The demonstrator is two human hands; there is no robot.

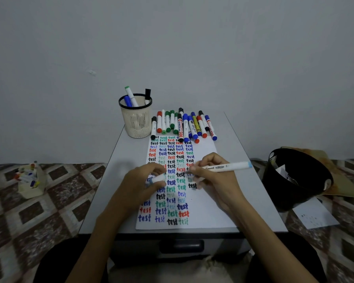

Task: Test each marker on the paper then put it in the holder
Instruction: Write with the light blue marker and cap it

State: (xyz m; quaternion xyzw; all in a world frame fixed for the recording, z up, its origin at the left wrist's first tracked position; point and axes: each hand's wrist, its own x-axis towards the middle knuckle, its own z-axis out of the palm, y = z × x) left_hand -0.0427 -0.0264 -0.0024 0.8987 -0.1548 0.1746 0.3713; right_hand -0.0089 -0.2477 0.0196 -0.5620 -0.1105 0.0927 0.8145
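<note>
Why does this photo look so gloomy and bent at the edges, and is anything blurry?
Head view: the light is dim and flat, with only faint shadows; the wide lens splays the table edges outward and tilts the black bin at the side; the "test" words on the paper read clearly, while the marker tip at the right hand looks slightly smeared.

marker (229, 167) tip unclear at right hand (217, 180), paper (208, 213) words hidden under left hand (139, 184)
</note>
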